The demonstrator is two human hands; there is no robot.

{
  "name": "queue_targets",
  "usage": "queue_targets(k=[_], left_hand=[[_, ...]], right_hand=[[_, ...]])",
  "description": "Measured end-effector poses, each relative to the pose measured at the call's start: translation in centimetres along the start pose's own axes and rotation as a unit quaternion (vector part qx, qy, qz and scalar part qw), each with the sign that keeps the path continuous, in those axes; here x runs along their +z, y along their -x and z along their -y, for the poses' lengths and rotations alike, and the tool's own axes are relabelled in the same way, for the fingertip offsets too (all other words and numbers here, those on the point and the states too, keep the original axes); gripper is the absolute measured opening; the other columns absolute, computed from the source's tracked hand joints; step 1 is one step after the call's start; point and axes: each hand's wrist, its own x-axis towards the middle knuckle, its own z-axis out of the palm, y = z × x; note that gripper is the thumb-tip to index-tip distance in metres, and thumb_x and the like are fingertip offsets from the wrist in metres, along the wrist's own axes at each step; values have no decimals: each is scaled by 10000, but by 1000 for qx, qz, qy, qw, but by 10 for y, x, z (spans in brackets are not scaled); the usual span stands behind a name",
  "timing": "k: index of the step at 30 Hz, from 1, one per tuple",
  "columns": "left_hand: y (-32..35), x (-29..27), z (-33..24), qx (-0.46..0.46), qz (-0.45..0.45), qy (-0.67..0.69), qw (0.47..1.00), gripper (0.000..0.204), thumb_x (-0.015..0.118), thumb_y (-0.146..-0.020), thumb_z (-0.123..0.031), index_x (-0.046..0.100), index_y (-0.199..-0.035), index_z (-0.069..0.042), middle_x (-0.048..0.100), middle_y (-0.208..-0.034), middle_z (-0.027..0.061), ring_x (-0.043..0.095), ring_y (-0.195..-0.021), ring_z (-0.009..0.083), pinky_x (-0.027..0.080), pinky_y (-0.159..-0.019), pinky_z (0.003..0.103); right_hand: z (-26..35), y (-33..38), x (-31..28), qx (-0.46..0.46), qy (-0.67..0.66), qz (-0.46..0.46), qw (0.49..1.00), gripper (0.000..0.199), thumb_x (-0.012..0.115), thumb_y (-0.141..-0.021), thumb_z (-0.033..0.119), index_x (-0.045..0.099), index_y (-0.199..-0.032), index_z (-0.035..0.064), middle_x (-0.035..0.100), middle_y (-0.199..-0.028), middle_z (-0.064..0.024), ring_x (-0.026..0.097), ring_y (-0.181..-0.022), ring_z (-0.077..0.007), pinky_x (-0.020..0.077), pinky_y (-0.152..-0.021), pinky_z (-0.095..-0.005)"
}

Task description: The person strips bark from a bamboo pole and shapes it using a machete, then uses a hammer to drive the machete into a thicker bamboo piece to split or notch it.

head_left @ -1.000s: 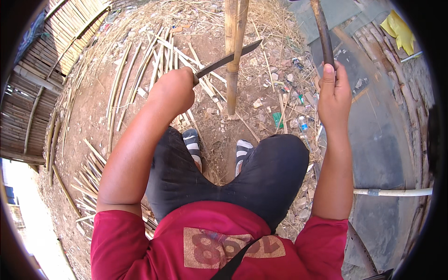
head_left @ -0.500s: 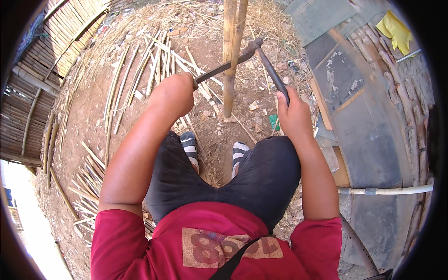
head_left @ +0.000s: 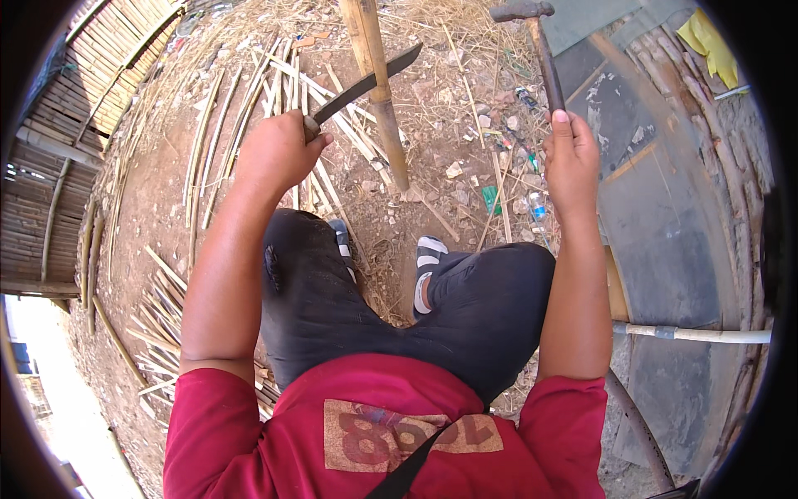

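Note:
My left hand (head_left: 278,154) is closed round the handle of a machete (head_left: 345,96), whose dark blade points up and to the right. That blade crosses an upright bamboo pole (head_left: 384,116) and shows on both sides of it; how deep it sits in the bamboo I cannot tell. The pole leans slightly, its lower end at the ground in front of my feet. Out to the right, my right hand (head_left: 572,158) grips a hammer (head_left: 544,62) by its dark handle. The hammer's head is up at the far end, apart from the blade and the pole.
Split bamboo strips (head_left: 220,141) lie on the dirt ahead and left, with another pile (head_left: 162,333) beside my left arm. Dark sheets (head_left: 665,241) and rough logs (head_left: 706,125) line the right. A bamboo wall (head_left: 50,208) stands at left. Litter and straw cover the ground.
My right hand has swung the hammer up and right, off the blade's tip. My left hand and the machete have shifted up and left, and the pole now leans more.

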Motion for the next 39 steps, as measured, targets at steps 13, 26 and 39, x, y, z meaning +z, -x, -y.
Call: queue_targets(k=[13, 26, 39], left_hand=[[-79, -3, -35, 46, 56, -42, 996, 245, 721, -907, -267, 709, -1043, -64, 745, -967, 166, 712, -930, 360, 558, -869, 443], [-81, -2, -46, 42, 47, -69, 996, 212, 659, -928, -228, 698, -1036, -49, 734, -943, 182, 706, -949, 373, 554, -860, 464], [-69, -4, -52, 59, 75, -98, 991, 285, 578, -904, -58, 772, -1111, -87, 748, -1082, 186, 732, -991, 348, 593, -854, 441]], right_hand=[[-6, -35, 17, -62, -48, -93, 993, 342, 538, -1090, 340, 638, -1114, 14, 461, -684, 61, 374, -558, -15, 299, -497, -214], [-21, -37, 35, -71, 213, -11, 974, 367, 563, -1050, 360, 662, -1208, 44, 668, -732, -159, 678, -670, -321, 505, -632, -427], [7, -17, 31, -118, 146, -82, 979, 333, 567, -1054, 337, 658, -1214, 60, 687, -741, -150, 694, -665, -324, 511, -614, -405]])
